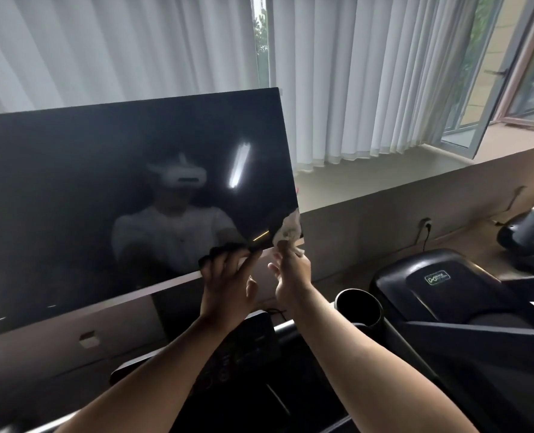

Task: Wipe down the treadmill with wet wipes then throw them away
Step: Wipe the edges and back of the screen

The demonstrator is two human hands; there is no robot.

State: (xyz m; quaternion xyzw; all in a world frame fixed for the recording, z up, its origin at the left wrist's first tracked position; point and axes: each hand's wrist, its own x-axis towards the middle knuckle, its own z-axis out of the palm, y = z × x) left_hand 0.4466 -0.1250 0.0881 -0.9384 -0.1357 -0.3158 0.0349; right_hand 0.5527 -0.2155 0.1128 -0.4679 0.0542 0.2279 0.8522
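Pale curtains [353,89] hang behind the treadmill's dark screen [103,182]. The left hand [228,285] grips the screen's bottom edge, fingers curled over it to steady it; the right hand [292,273] pinches a crumpled wet wipe [289,229] against the lower right corner. The wipe looks limp, light and damp. It is best bunched in the fingertips (it should slide easily on that glossy, probably fragile panel) and pressed gently.
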